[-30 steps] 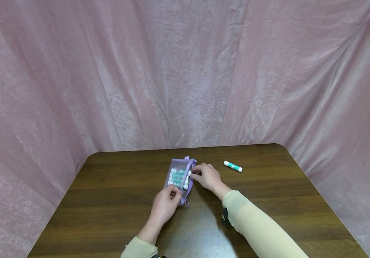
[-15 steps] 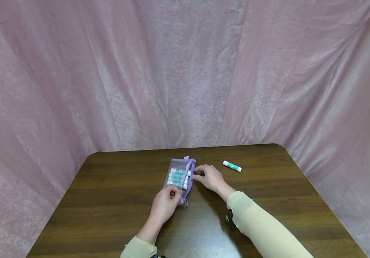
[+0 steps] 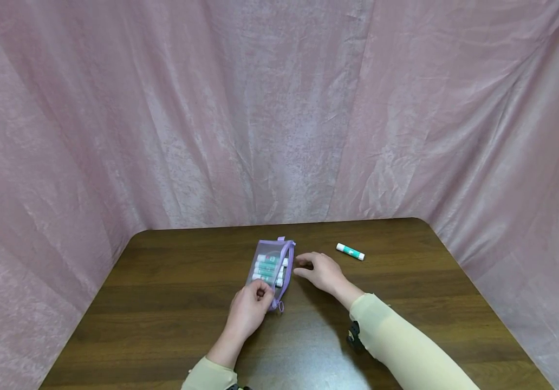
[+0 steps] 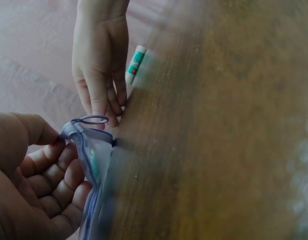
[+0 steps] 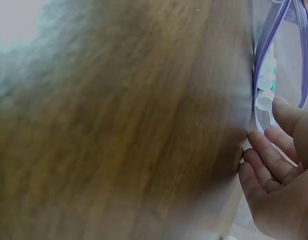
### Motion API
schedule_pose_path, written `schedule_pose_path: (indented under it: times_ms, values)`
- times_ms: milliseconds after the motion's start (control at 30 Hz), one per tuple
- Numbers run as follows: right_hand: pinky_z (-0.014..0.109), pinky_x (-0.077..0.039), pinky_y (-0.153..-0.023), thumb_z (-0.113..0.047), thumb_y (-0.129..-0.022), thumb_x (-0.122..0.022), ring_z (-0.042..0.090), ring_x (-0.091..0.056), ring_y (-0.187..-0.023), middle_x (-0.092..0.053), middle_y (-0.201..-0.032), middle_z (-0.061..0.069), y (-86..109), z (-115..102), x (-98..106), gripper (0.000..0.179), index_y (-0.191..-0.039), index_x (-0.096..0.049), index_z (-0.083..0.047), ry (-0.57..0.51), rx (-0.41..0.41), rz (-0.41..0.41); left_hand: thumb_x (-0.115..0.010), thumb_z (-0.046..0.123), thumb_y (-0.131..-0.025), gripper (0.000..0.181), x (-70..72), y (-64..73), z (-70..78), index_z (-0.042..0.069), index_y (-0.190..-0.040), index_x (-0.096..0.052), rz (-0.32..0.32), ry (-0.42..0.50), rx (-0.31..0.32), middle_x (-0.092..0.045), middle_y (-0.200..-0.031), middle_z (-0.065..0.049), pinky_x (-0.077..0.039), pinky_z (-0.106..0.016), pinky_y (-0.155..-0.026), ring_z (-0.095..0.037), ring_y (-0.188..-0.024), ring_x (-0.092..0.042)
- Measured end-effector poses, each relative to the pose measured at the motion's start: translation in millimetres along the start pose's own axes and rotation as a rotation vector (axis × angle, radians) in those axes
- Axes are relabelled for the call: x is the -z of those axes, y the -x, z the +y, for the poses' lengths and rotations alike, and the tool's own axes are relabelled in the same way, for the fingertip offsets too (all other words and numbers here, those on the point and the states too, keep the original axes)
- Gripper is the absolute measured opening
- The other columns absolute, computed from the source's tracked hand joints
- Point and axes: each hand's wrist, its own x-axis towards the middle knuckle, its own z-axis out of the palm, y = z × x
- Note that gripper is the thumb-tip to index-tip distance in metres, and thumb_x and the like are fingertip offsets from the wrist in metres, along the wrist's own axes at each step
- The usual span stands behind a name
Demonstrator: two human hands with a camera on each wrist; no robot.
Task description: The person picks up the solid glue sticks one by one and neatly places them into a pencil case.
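Note:
A purple mesh zipper pouch (image 3: 270, 247) lies on the table with several green-and-white glue sticks (image 3: 266, 266) inside, seen through the mesh. Its zipper side faces right, and in the right wrist view the mouth gapes around the white ends of the glue sticks (image 5: 265, 100). My left hand (image 3: 250, 307) pinches the pouch's near corner between thumb and fingers, beside the zipper's pull ring (image 4: 91, 120). Just right of the mouth is my right hand (image 3: 322, 272), fingers loosely bent and holding nothing. Another glue stick (image 3: 350, 252) lies on the table beyond the right hand.
The brown wooden table (image 3: 177, 303) has rounded far corners. Behind its far edge hangs a pink curtain (image 3: 279, 119), which also runs down both sides. A dark wrist device (image 3: 354, 336) sits at the right sleeve.
My right hand has drawn back from the pouch's mouth, a little to the right and nearer to me. The left hand keeps its pinch at the corner, and the pouch barely shifts.

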Motion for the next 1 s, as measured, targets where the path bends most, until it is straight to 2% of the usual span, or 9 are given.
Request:
schedule_pose_path:
  times_ms: [500, 1000]
  values:
    - [0.048, -0.046, -0.095, -0.033, -0.091, -0.075, 0.023, -0.064, -0.111, -0.072, -0.110, -0.004, 10.8, 7.7, 10.4, 0.039, -0.124, -0.071, -0.013, 0.052, -0.002, -0.002, -0.066, 0.023, -0.090, 0.009, 0.9, 0.3, 1.5, 0.024, -0.081, -0.064, 0.004, -0.007, -0.006, -0.058, -0.071, 0.013, -0.043, -0.032, -0.064, -0.009, -0.064, -0.052]
    - [0.047, -0.045, -0.097, -0.036, -0.089, -0.076, 0.022, -0.063, -0.113, -0.071, -0.115, -0.001, 22.5, 12.9, 23.3, 0.046, -0.128, -0.068, -0.013, 0.059, -0.004, -0.045, -0.066, 0.022, -0.090, 0.009, 1.3, 0.7, 1.4, 0.024, -0.081, -0.064, 0.004, -0.004, -0.001, -0.059, -0.072, 0.012, -0.043, -0.032, -0.064, -0.009, -0.064, -0.052]
